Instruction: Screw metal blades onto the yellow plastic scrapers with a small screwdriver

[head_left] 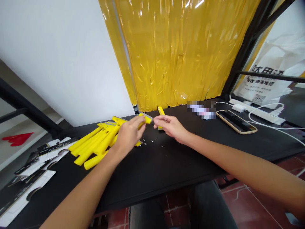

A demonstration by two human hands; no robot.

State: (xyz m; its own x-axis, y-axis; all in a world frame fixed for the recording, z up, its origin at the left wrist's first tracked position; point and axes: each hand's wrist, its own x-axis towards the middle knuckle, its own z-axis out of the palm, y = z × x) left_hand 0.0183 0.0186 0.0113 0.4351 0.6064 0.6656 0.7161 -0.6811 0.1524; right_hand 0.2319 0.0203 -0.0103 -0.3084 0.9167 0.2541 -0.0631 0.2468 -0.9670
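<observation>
My left hand [130, 132] is closed around a yellow tool handle with a grey metal strip [148, 118], its end pointing right. At that end my right hand [171, 127] pinches a thin metal-looking piece [164, 117], too small to name. Behind my right fingers lies another yellow handle [161, 110], partly covered by the hand. A loose pile of several yellow handles [95, 144] rests left of my left hand, some with grey strips. Tiny metal bits, perhaps screws or nuts [145, 143], are scattered on the black tabletop [143, 175] just below the hands.
Black-and-white cardboard sleeves [35, 190] are stacked at the left. On the right are a phone [235, 121], a blurred-out item [202, 111], a white power strip [259, 111] with cables and a white plastic bag [267, 70]. A yellow strip curtain [181, 57] hangs behind the table.
</observation>
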